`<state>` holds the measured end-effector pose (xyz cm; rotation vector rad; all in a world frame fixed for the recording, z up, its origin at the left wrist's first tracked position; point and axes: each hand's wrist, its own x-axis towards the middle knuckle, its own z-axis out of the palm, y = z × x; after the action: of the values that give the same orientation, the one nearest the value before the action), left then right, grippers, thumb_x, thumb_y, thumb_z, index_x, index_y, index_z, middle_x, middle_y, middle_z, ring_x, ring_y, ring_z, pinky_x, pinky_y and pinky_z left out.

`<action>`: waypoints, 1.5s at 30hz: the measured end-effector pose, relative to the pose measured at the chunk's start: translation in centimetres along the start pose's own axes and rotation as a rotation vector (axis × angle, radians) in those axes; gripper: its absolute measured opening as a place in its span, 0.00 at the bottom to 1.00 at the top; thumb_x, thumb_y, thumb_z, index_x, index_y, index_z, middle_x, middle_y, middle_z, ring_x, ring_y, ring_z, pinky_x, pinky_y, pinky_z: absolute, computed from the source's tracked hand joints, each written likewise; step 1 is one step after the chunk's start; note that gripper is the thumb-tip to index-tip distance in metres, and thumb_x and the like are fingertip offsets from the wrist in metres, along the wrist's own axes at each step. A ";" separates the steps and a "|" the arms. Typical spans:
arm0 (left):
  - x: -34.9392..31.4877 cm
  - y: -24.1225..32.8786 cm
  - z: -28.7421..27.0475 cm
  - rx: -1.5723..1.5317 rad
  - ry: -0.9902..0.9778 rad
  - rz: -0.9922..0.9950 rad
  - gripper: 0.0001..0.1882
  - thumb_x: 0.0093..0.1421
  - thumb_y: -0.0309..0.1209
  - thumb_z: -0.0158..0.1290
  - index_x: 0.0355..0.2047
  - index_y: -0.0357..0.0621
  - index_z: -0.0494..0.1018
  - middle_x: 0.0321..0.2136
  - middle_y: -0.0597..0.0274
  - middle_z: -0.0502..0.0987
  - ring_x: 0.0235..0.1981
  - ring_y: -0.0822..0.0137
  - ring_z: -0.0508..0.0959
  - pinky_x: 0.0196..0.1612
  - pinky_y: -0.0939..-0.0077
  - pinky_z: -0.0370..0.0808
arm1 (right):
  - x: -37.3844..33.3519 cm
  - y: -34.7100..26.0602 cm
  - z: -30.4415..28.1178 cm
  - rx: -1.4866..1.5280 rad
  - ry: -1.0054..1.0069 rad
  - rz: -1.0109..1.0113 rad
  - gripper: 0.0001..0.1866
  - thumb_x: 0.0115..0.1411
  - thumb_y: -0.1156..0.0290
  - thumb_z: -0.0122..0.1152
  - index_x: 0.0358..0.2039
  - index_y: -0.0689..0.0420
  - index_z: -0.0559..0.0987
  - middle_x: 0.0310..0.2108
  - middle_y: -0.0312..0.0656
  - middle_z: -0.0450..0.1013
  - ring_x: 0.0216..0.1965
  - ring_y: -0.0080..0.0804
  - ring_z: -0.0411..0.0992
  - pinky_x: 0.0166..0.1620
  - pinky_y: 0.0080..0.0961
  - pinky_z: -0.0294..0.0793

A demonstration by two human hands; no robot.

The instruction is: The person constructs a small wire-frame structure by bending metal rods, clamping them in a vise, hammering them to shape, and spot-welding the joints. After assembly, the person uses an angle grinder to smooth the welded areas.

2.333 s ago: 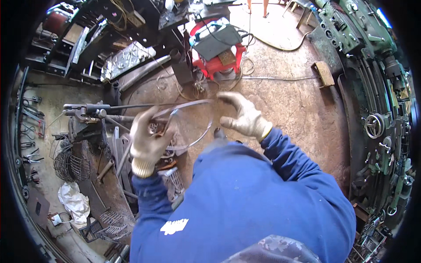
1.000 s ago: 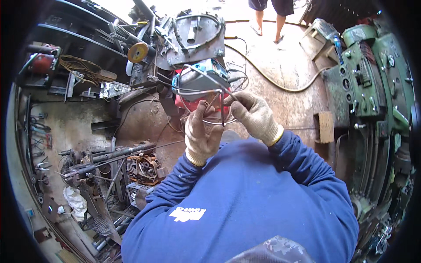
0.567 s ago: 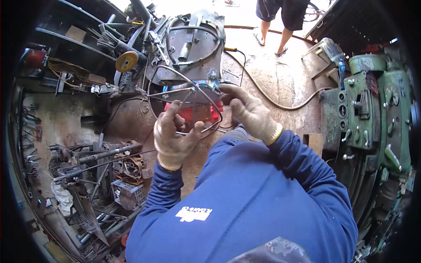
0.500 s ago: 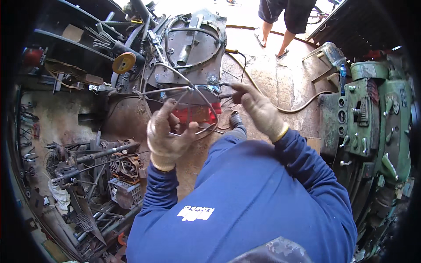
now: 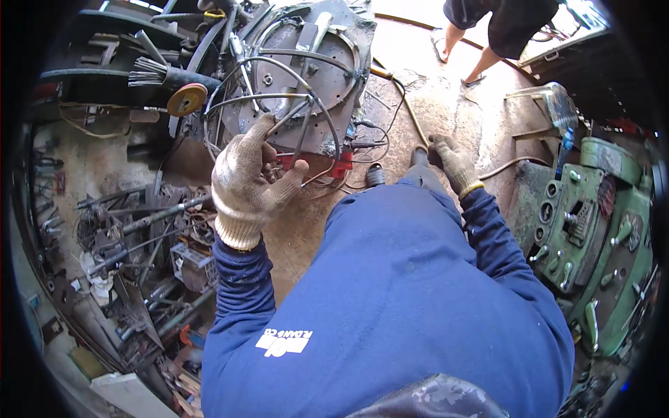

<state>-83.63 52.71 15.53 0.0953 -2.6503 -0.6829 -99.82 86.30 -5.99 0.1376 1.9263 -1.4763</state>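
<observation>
A round frame of bent metal rod (image 5: 332, 124) with straight bars meeting inside it tilts over the near edge of the workbench (image 5: 347, 111). My left hand (image 5: 247, 177), in a dirty knit glove, is closed on one of its bars, thumb toward the bench. My right hand (image 5: 454, 164), gloved too, is low beside my knee, over a tan cable (image 5: 418, 125). Its fingers curl downward and are partly hidden, so I cannot tell whether it grips the cable. Two dark handle-like pieces (image 5: 364, 145) stick out from the bench's right side.
A yellow-orange disc (image 5: 187, 99) and a bundle of rods (image 5: 148, 72) are left of the bench. Scrap metal (image 5: 150, 258) piles up at lower left. A green machine (image 5: 578, 216) with levers stands right. Another person's legs (image 5: 481, 59) are beyond, near a stool (image 5: 554, 104).
My right hand has left the bench edge and dropped rightward to beside my knee. My left hand has raised the rod frame and shifted it left. The whole view has shifted slightly.
</observation>
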 end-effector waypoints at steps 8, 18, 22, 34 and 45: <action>4.0 2.1 2.2 0.022 -0.045 -0.159 0.38 0.43 0.33 0.74 0.56 0.37 0.75 0.22 0.63 0.73 0.22 0.66 0.74 0.27 0.70 0.73 | 10.2 -4.6 -0.4 -0.058 -0.222 -0.074 0.25 0.71 0.53 0.59 0.52 0.64 0.80 0.34 0.35 0.78 0.35 0.22 0.73 0.42 0.21 0.74; 9.1 5.1 5.5 0.195 -0.114 -0.366 0.40 0.43 0.31 0.73 0.58 0.37 0.74 0.26 0.61 0.74 0.26 0.63 0.76 0.31 0.68 0.75 | 24.0 -3.0 -6.5 -0.248 -0.458 0.034 0.27 0.70 0.51 0.59 0.53 0.65 0.80 0.34 0.36 0.78 0.33 0.23 0.72 0.40 0.23 0.74; 10.6 6.0 5.9 0.289 -0.169 -0.332 0.40 0.41 0.29 0.72 0.58 0.36 0.74 0.30 0.59 0.78 0.30 0.59 0.78 0.36 0.65 0.77 | 27.8 -3.3 -7.1 -0.398 -0.484 0.029 0.28 0.70 0.49 0.57 0.51 0.65 0.81 0.34 0.39 0.79 0.34 0.25 0.74 0.41 0.25 0.75; 10.9 5.6 6.7 0.369 -0.212 -0.406 0.39 0.42 0.32 0.71 0.58 0.37 0.74 0.30 0.57 0.78 0.32 0.56 0.79 0.39 0.62 0.76 | 29.6 -5.3 -3.0 -0.473 -0.561 0.003 0.28 0.68 0.46 0.58 0.50 0.61 0.82 0.35 0.41 0.80 0.37 0.27 0.76 0.44 0.26 0.75; 6.6 4.2 6.8 0.307 -0.074 -0.488 0.41 0.41 0.32 0.72 0.59 0.37 0.73 0.28 0.59 0.77 0.28 0.58 0.78 0.34 0.63 0.76 | 17.7 -16.7 1.6 -0.430 -0.635 -0.906 0.13 0.61 0.66 0.71 0.46 0.56 0.84 0.33 0.43 0.80 0.34 0.33 0.80 0.40 0.28 0.80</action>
<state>-92.20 58.37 14.52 0.8368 -2.8029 -0.4152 -120.32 73.46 -2.88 -1.3792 1.7438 -1.3037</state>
